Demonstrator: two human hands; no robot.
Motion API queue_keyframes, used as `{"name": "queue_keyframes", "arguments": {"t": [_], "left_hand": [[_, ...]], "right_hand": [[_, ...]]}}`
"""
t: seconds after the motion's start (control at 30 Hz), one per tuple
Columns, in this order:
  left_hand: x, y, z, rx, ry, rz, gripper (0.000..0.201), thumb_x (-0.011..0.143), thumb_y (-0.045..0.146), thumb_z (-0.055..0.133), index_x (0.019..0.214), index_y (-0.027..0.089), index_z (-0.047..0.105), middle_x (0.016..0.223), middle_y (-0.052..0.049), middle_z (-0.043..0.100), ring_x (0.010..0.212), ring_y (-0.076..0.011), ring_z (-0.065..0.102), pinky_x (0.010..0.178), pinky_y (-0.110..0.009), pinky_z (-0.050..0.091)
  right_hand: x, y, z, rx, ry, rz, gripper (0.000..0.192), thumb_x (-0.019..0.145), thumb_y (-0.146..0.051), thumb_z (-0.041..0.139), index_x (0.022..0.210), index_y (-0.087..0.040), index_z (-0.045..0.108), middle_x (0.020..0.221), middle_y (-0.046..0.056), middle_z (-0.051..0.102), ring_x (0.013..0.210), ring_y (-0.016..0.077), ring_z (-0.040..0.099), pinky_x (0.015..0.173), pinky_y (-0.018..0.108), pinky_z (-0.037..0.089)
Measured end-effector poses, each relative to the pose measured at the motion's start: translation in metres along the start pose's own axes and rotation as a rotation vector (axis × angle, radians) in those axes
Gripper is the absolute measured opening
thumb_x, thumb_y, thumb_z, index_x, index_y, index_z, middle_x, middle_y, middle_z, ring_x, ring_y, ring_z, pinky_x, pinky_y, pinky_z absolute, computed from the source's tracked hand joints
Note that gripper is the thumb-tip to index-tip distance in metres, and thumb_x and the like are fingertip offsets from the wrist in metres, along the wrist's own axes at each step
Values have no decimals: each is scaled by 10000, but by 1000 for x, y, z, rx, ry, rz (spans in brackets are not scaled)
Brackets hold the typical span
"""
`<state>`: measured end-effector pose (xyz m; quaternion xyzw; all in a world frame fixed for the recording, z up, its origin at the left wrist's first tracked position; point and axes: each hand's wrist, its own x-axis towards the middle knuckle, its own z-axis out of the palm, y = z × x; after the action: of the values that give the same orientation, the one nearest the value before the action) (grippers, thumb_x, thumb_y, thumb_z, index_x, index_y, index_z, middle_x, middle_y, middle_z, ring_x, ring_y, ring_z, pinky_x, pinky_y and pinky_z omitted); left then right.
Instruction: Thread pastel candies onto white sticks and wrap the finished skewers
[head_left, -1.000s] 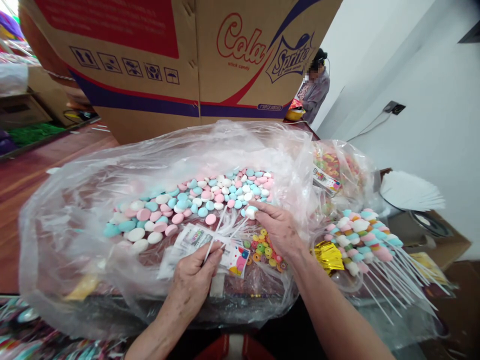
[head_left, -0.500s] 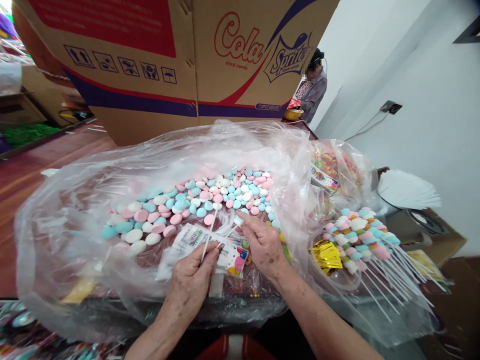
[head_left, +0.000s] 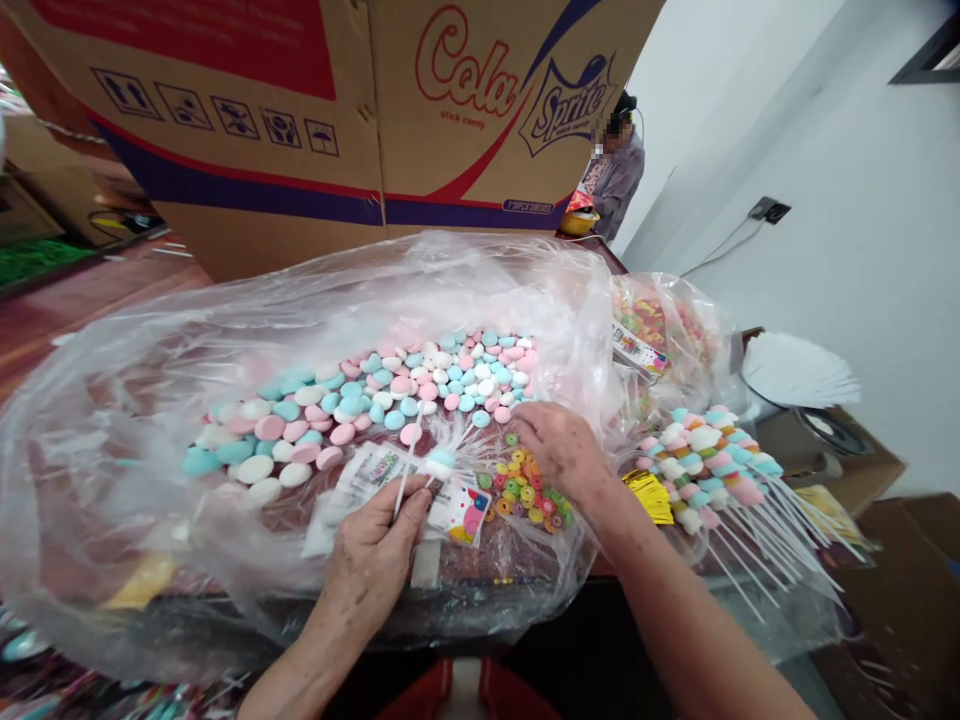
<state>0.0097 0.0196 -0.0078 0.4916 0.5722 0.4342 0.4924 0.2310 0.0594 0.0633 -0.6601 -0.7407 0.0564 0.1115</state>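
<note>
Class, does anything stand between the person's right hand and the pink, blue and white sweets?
Nothing visible does. The right hand is beside the right end of the sweets; whether it touches them is unclear. The ring-shaped candies lie nearer the person.

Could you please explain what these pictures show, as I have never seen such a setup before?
There is no machine here: these are a person's two bare hands, and every picture comes from one camera worn on that person's head, looking forward and down. The left hand holds a white stick, with a blue-and-white candy just above the grip. The right hand is beside the gummy rings; whether it holds anything is hidden. Amid clear plastic on the table lie pink, blue and white candies and printed cards. Skewers of soft sweets lie to the right; a large box stands behind.
</note>
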Motion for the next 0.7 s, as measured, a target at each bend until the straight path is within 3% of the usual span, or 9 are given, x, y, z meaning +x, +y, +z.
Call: {"name": "queue_keyframes", "arguments": {"t": [0.1,0.2,0.3,0.47,0.6,0.7], "left_hand": [[1,-4,-1,36,-55,-5,327,856,495,643,950,195,730,518,60,492,402,-102,359,371,-206,278],[1,-5,-1,53,-59,17,325,871,491,623,953,193,722,525,58,478,414,-100,352,373,-202,268],[1,-5,-2,57,-63,27,314,872,479,623,953,193,726,530,56,482,422,-103,363,381,-203,280],[-1,-7,-2,40,-61,1,329,861,474,638,1007,196,737,524,59,491,409,-105,366,382,-208,290],[-1,-9,-2,57,-60,10,331,875,478,628,1021,201,736,528,63,485,416,-100,363,383,-206,272],[-1,-10,-3,62,-75,19,335,894,479,612,1045,204,730,542,68,483,419,-94,362,393,-206,281]], "right_hand": [[10,8,13,-225,-113,-22,200,944,-183,524,927,-182,723,878,97,739,814,214,645,736,300,494],[13,6,28,-240,-112,-19,194,914,-137,531,987,-170,708,928,110,725,840,227,631,741,313,481],[12,4,25,-144,-103,-17,231,880,-103,524,1023,-169,692,973,92,706,856,212,621,743,298,470],[3,7,11,129,-164,-118,214,841,-83,522,930,-192,683,978,40,685,894,173,618,790,263,458],[-7,6,17,49,-224,-225,138,844,-108,556,899,-172,665,968,64,693,938,205,622,831,293,464],[-12,-4,21,-90,-212,-196,149,863,-121,550,948,-162,665,983,102,708,945,244,629,846,336,469]]}}
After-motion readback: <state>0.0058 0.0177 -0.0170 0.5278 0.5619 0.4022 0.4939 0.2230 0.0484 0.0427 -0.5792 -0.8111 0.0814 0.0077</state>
